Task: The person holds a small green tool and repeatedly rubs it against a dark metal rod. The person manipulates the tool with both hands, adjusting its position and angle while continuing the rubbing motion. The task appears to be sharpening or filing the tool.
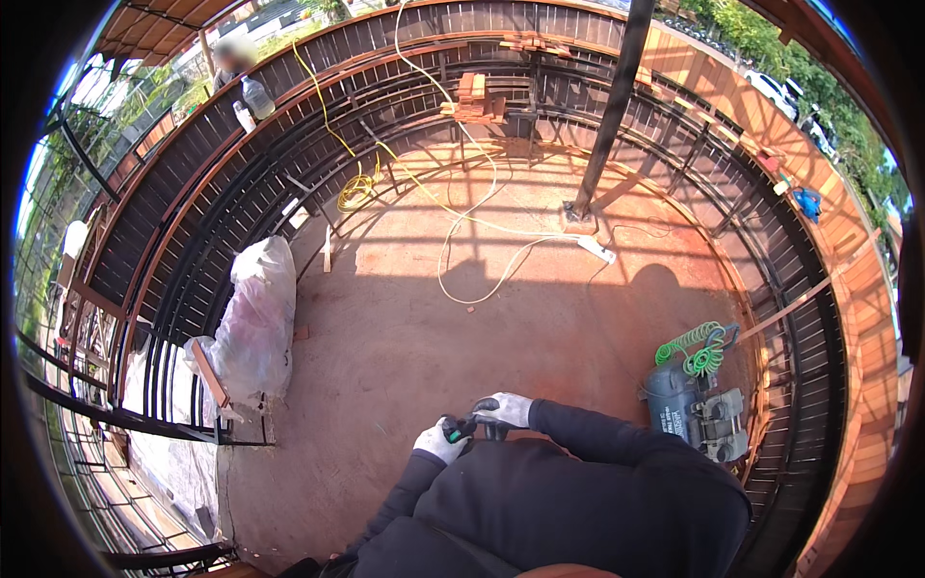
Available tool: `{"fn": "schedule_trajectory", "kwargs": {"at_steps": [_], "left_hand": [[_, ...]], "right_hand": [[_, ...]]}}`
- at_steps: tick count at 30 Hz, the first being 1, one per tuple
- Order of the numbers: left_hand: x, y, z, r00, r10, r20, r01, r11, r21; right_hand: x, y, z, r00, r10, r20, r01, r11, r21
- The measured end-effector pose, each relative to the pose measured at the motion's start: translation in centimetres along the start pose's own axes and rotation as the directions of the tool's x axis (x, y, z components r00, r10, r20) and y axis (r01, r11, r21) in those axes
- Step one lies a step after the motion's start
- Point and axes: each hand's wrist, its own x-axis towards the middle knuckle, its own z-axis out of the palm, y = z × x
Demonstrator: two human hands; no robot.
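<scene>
Both my hands are close together in front of my body, in white gloves with dark palms and fingertips. My left hand [443, 440] is closed around a small dark object [456, 433] with a bright green spot on it. Its kind is too small to tell. My right hand [503, 412] is closed at the right end of that object, its fingers bent over it. The gloves hide most of what lies between them. Below both hands is the reddish floor [385, 356].
An air compressor [672, 400] with a coiled green hose [706, 356] stands at right. A stuffed plastic bag [255, 318] is at left. Cords lead to a white power strip [596, 249] near a dark post [612, 116]. Planks [472, 96] lie on the far bench. Another person [229, 63] stands beyond the fence.
</scene>
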Motion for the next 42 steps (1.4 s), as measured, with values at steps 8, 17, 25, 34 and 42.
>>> {"fn": "schedule_trajectory", "kwargs": {"at_steps": [8, 17, 25, 34, 42], "left_hand": [[9.7, 0.5, -7.0, 0.966, 0.23, 0.119, -0.228, 0.973, -0.037], [16.3, 2.3, -6.2, 0.825, 0.353, 0.441, -0.311, 0.936, -0.167], [26.2, 3.7, 0.2, 0.352, 0.499, 0.792, 0.462, 0.643, -0.611], [39.6, 19.2, 1.8, 0.652, 0.26, 0.712, 0.317, 0.76, -0.567], [51.8, 37.8, 2.1, 0.784, 0.276, 0.556, 0.139, 0.795, -0.591]], "right_hand": [[5.9, -2.9, -2.3, 0.901, -0.179, -0.394, 0.226, 0.971, 0.075], [-0.6, 6.0, -4.6, 0.477, 0.346, -0.808, 0.504, 0.645, 0.574], [-6.4, 15.5, -4.0, 0.262, 0.583, -0.769, 0.794, 0.323, 0.516], [-5.1, 18.9, -20.2, 0.296, 0.418, -0.859, 0.303, 0.812, 0.5], [-18.6, 16.1, -48.8, 0.315, 0.342, -0.885, 0.682, 0.567, 0.462]]}}
